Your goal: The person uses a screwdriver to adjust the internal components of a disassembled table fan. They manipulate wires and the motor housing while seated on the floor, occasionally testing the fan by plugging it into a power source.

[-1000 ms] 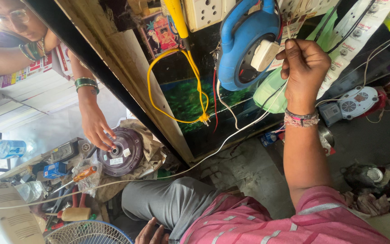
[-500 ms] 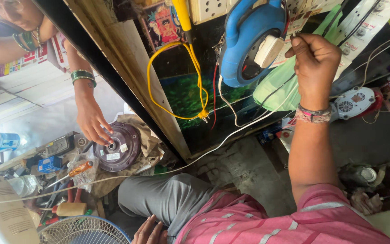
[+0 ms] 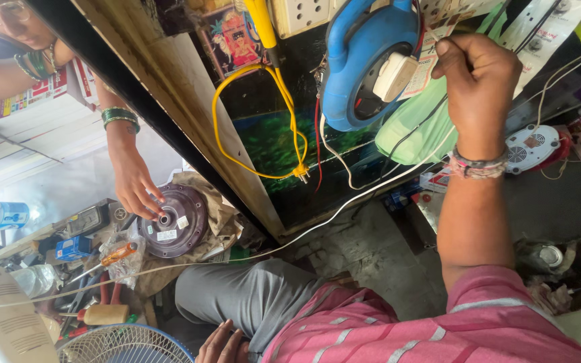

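Observation:
My right hand is raised in a fist beside the white plug seated in a blue cable reel that hangs on the wall. The fist looks closed around a thin dark cord that runs down past a green bag. Low in the view, my left hand rests on my grey trouser leg with its fingers apart and nothing in it. A white wire crosses from the wall to the left.
Another person's hand, with green bangles at the wrist, touches a dark round fan motor on brown paper. A yellow cable with a plug hangs from the wall. Screwdrivers, a fan grille and small boxes crowd the lower left.
My right fist has stayed by the reel's plug. The other person's hand has stayed on the motor and shifted slightly.

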